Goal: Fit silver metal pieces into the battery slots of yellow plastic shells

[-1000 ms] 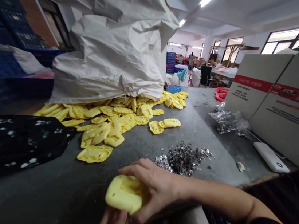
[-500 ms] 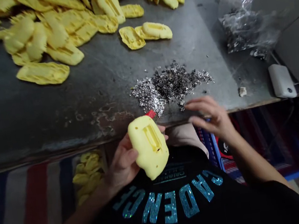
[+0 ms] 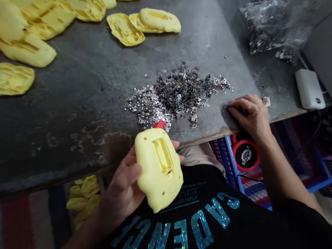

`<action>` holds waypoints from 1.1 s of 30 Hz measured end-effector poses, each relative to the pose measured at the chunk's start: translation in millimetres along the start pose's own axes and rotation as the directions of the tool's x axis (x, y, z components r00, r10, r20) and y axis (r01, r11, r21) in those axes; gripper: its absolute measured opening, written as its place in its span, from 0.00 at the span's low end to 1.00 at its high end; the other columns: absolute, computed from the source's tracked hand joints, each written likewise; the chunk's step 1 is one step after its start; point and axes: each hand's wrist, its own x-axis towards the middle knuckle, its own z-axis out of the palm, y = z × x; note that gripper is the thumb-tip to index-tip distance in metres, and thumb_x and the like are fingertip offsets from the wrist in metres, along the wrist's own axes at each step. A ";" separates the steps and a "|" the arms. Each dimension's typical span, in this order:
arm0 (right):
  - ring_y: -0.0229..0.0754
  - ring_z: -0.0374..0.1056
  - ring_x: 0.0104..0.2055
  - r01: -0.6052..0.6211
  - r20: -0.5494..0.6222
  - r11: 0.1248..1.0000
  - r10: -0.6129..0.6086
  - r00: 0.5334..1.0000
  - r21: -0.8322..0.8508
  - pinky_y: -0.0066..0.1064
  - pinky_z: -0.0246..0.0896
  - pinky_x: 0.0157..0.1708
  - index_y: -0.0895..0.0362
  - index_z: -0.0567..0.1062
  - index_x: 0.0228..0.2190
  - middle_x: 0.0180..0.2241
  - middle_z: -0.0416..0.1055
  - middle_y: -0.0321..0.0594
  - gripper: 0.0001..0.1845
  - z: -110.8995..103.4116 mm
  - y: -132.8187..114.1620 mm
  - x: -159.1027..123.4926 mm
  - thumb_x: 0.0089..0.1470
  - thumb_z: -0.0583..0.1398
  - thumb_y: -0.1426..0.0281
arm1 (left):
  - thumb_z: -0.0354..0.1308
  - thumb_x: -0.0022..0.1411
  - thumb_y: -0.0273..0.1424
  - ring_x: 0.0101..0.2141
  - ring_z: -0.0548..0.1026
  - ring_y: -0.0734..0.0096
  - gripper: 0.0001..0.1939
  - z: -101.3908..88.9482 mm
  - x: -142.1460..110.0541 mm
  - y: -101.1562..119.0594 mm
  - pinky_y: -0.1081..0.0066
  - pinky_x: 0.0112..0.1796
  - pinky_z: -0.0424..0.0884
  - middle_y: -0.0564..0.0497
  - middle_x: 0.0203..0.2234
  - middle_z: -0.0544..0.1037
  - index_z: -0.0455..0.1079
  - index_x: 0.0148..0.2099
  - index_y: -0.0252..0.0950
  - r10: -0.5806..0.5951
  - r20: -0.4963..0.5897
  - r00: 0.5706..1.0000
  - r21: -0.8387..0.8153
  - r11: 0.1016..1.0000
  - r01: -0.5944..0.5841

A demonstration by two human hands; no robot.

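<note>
Looking down from the head camera, you see a black T-shirt (image 3: 174,237) and the front edge of a grey metal bench (image 3: 45,116). The fresh change is at the right hand (image 3: 249,115): it has dropped from hovering to resting on the bench near the edge, just right of a heap of silver flakes (image 3: 177,94). Its fingertips (image 3: 231,107) are bunched against the metal, with a dark sliver showing there. That sliver is too small to make out, so I can't tell whether the hand is pinching something or only touching down.

The left hand (image 3: 116,188) is clearly clenched around a yellow foam piece (image 3: 160,170), its fingers wrapped behind it. The piece stands upright just past the bench edge in front of the chest, its slotted face toward the camera. A small red tip (image 3: 160,124) pokes out behind its top, its owner hidden.

So the hands are now split, the left carrying the piece and the right down beside the heap. More yellow pieces (image 3: 143,23) lie up the bench, and a clear bag (image 3: 266,25) of silver bits sits off to the right, beside a white power bank (image 3: 310,89).
</note>
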 end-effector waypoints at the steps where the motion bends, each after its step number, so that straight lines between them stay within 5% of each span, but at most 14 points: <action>1: 0.52 0.78 0.47 -0.003 -0.003 1.000 0.003 1.000 0.013 0.48 0.69 0.53 0.46 0.88 0.43 0.42 0.85 0.39 0.08 -2.2 -0.5 -4.0 0.71 0.68 0.60 | 0.66 0.75 0.56 0.57 0.90 0.38 0.36 -3.0 -0.1 -2.3 0.54 0.52 0.90 0.40 0.68 0.86 0.75 0.76 0.44 -0.020 -0.003 1.000 -0.019 1.000 0.020; 5: 0.51 0.81 0.47 0.024 0.039 0.997 -0.027 0.999 0.072 0.47 0.70 0.53 0.46 0.88 0.42 0.41 0.86 0.38 0.08 -6.3 -1.5 -2.8 0.72 0.67 0.61 | 0.62 0.78 0.55 0.58 0.90 0.41 0.37 -10.6 0.8 -4.0 0.54 0.55 0.89 0.41 0.68 0.86 0.71 0.80 0.46 -0.114 0.023 0.993 -0.058 0.992 0.115; 10: 0.54 0.79 0.49 -0.068 -0.057 0.997 0.066 0.996 -0.027 0.51 0.72 0.56 0.47 0.89 0.49 0.44 0.85 0.41 0.12 -2.6 22.5 39.8 0.70 0.65 0.65 | 0.62 0.78 0.53 0.58 0.91 0.41 0.38 -7.8 1.7 -2.4 0.54 0.56 0.89 0.39 0.69 0.86 0.68 0.83 0.46 -0.171 -0.026 0.985 -0.043 0.985 0.170; 14: 0.59 0.79 0.54 -0.046 0.081 0.998 0.050 0.995 -0.049 0.56 0.73 0.59 0.51 0.89 0.54 0.50 0.84 0.48 0.17 4.1 25.5 60.9 0.67 0.67 0.67 | 0.60 0.78 0.54 0.56 0.91 0.42 0.36 -5.7 0.5 -5.7 0.56 0.55 0.89 0.39 0.67 0.87 0.73 0.79 0.43 -0.159 -0.042 0.986 -0.050 0.986 0.157; 18: 0.56 0.79 0.55 0.064 0.208 0.996 -0.076 0.975 0.062 0.52 0.74 0.60 0.47 0.90 0.52 0.49 0.85 0.45 0.14 1.7 -7.0 43.6 0.71 0.66 0.68 | 0.62 0.79 0.54 0.60 0.89 0.39 0.38 -9.0 0.1 -4.4 0.54 0.58 0.87 0.39 0.69 0.85 0.70 0.82 0.43 -0.179 0.039 0.983 -0.085 0.980 0.181; 21: 0.54 0.81 0.55 0.073 0.170 0.987 -0.096 0.981 0.141 0.50 0.74 0.59 0.44 0.90 0.49 0.49 0.86 0.41 0.13 -8.7 -24.0 21.6 0.74 0.64 0.68 | 0.62 0.79 0.53 0.63 0.87 0.40 0.41 -9.4 1.5 -1.7 0.54 0.61 0.86 0.42 0.72 0.83 0.63 0.86 0.49 -0.221 0.129 0.967 -0.103 0.967 0.234; 26: 0.48 0.81 0.46 -0.037 -0.080 0.978 0.054 0.995 0.205 0.44 0.75 0.51 0.45 0.89 0.45 0.42 0.87 0.36 0.09 -21.3 -16.6 -6.0 0.72 0.66 0.69 | 0.67 0.76 0.53 0.58 0.90 0.42 0.43 0.3 2.7 -1.8 0.58 0.54 0.89 0.40 0.67 0.87 0.67 0.84 0.44 -0.183 0.113 0.977 -0.108 0.975 0.195; 33: 0.53 0.78 0.47 -0.049 -0.033 0.996 0.052 0.998 0.076 0.49 0.70 0.52 0.45 0.87 0.44 0.41 0.83 0.38 0.07 -8.5 -13.7 -6.3 0.73 0.67 0.62 | 0.62 0.82 0.51 0.61 0.89 0.41 0.37 -3.2 0.9 -4.2 0.57 0.57 0.89 0.40 0.71 0.84 0.67 0.84 0.44 -0.199 0.154 0.968 -0.112 0.970 0.218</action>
